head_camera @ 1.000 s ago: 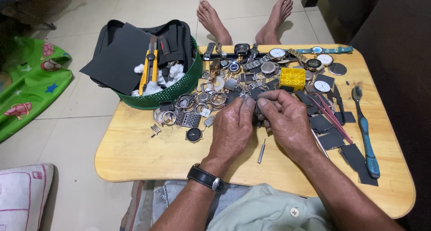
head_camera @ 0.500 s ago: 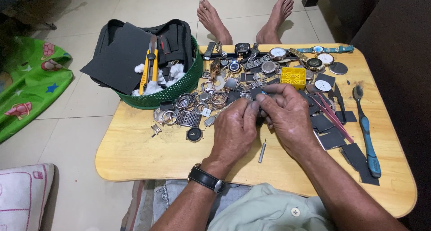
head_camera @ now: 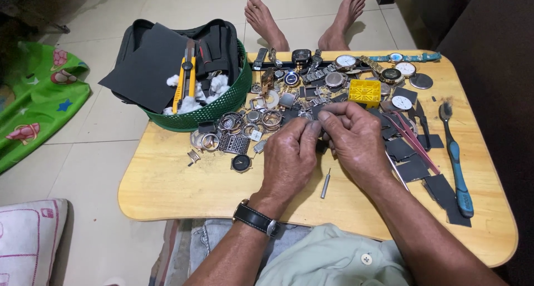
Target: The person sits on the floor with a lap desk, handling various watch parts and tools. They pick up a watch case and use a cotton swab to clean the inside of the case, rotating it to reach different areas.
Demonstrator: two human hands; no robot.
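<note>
I see both hands meet at the centre of the frame over a low wooden table (head_camera: 167, 191). The left hand (head_camera: 289, 158) and the right hand (head_camera: 356, 144) press their fingertips together around a small dark part (head_camera: 318, 131), pinched narrowly between thumbs and forefingers; the fingers cover most of it, so I cannot tell what kind of part it is. A black wristwatch (head_camera: 256, 219) sits on the left wrist. Just below the hands a thin metal pin tool (head_camera: 325, 183) lies on the wood. Behind the hands, toward the top of the frame, spreads a heap of watch cases, rings and dials, with a yellow plastic block (head_camera: 364, 91) among them. A green basket (head_camera: 222, 105) stands at upper left, a blue-handled toothbrush (head_camera: 457, 158) lies at right, and pink tweezers (head_camera: 414, 141) lie beside the right hand.
</note>
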